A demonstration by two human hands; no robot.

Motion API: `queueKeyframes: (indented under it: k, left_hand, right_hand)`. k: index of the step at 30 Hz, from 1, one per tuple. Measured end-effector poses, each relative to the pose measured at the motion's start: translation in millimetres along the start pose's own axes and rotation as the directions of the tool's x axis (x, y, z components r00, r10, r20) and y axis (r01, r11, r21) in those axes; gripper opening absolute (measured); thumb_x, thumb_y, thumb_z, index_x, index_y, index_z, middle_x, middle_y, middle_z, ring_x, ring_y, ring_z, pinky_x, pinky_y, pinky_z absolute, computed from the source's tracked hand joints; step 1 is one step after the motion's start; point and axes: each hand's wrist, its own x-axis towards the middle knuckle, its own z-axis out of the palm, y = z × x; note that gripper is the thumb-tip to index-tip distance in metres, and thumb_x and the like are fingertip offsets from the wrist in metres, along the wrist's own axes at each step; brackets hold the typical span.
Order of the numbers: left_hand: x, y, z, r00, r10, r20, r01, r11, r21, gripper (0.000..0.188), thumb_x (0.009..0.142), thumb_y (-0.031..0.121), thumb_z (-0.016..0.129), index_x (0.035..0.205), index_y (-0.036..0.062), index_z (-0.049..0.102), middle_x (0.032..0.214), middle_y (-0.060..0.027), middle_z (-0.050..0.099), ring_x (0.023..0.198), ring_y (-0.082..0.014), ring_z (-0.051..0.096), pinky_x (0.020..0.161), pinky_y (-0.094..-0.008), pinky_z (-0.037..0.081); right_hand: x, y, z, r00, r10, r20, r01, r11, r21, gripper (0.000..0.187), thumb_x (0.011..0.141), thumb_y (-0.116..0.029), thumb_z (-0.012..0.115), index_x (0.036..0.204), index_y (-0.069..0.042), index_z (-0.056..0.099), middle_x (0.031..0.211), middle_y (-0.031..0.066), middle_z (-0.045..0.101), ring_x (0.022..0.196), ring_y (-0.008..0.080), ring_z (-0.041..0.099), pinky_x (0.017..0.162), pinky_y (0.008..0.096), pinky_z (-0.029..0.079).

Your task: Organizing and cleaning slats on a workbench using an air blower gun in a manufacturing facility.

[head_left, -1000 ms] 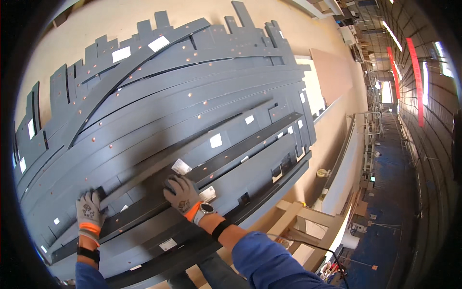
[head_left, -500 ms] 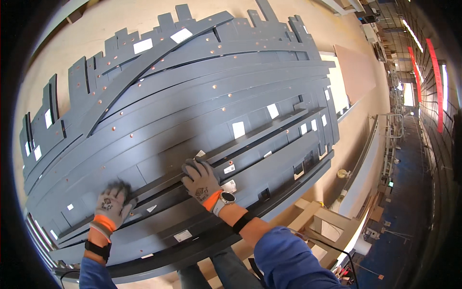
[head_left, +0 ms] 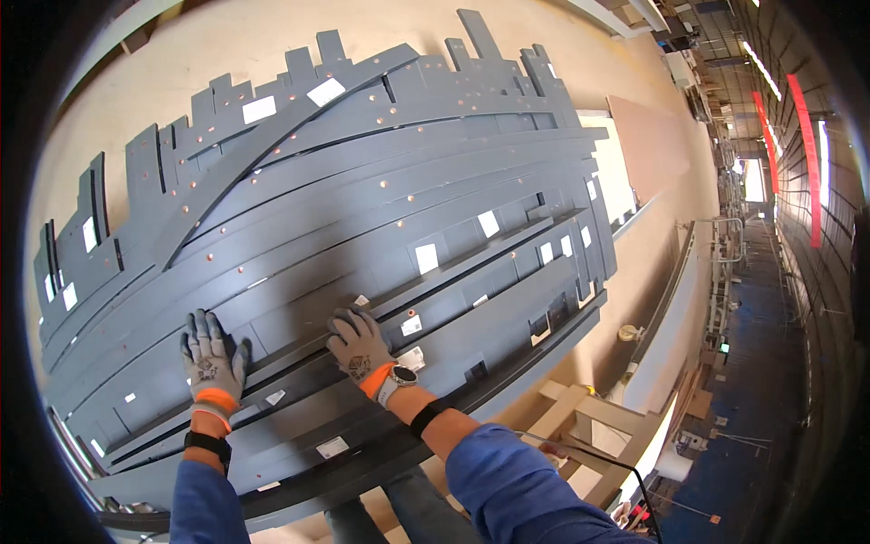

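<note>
Many long dark grey strips lie side by side in a broad layer (head_left: 308, 227), dotted with orange-brown round spots and white labels. Flat on them rests my left hand (head_left: 213, 358), gloved in grey, its fingers stretched forward and the thumb apart. My right hand (head_left: 361, 344), in a matching glove, has its fingers curled over a long narrow dark grey strip (head_left: 462, 265) near the front; its fingertips are partly hidden. A white label (head_left: 410, 359) sits just right of that hand. One loose grey strip (head_left: 237, 163) lies diagonally across the others at the back left.
The layer has uneven ends and rests on a pale wooden surface (head_left: 435, 32). A pinkish board (head_left: 648, 145) lies beyond its right end. Near me on the right stands a wooden frame (head_left: 566, 417). A dark blue aisle floor (head_left: 761, 363) runs along the far right.
My left hand, blurred and lower over the narrow strip before, has moved forward and now lies flat with fingers extended. My right hand stays on its strip. The whole view has shifted slightly.
</note>
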Motion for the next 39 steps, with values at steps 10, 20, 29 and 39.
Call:
queueKeyframes:
  k: [10,20,29,39]
  left_hand:
    - [6,8,-35,0.933,-0.075,0.352,0.051,0.996,0.076,0.082,0.079,0.047,0.059,0.141,0.0047,0.028,0.141,-0.0153,0.034,0.135,-0.0325,0.023,0.113,-0.0467,0.009]
    - [14,-2,-18,0.990,0.140,0.001,-0.139,0.978,0.155,0.068,0.058,0.037,0.078,0.112,0.0074,0.049,0.115,-0.0117,0.048,0.115,-0.0330,0.043,0.105,-0.0449,0.029]
    - [17,-37,-12,0.988,0.146,-0.060,-0.135,0.978,0.157,0.059,0.067,0.024,0.074,0.116,0.0087,0.047,0.113,-0.0124,0.047,0.105,-0.0315,0.051,0.083,-0.0382,0.050]
    - [25,-36,-2,0.975,0.215,0.051,-0.220,0.965,0.142,0.042,0.072,0.023,0.071,0.108,0.0100,0.055,0.111,-0.0118,0.053,0.105,-0.0328,0.053,0.083,-0.0394,0.050]
  right_hand:
    - [-3,-4,-5,0.993,0.071,0.096,-0.072,0.997,0.008,0.018,0.082,-0.019,0.052,0.096,-0.012,0.060,0.125,0.0112,0.050,0.124,0.0358,0.039,0.104,0.0508,0.032]
    - [-8,3,12,0.995,0.012,-0.098,-0.013,1.000,-0.010,0.036,0.063,-0.021,0.073,0.094,-0.012,0.058,0.128,0.0093,0.046,0.125,0.0338,0.039,0.103,0.0491,0.034]
    - [-7,1,8,0.999,0.011,-0.041,-0.010,1.000,0.005,0.033,0.064,-0.020,0.072,0.093,-0.013,0.058,0.128,0.0082,0.046,0.125,0.0329,0.040,0.104,0.0486,0.034]
    - [-8,0,20,0.984,0.017,-0.180,-0.013,1.000,0.024,0.017,0.078,-0.021,0.057,0.092,-0.012,0.059,0.123,0.0092,0.051,0.122,0.0337,0.043,0.102,0.0504,0.035]
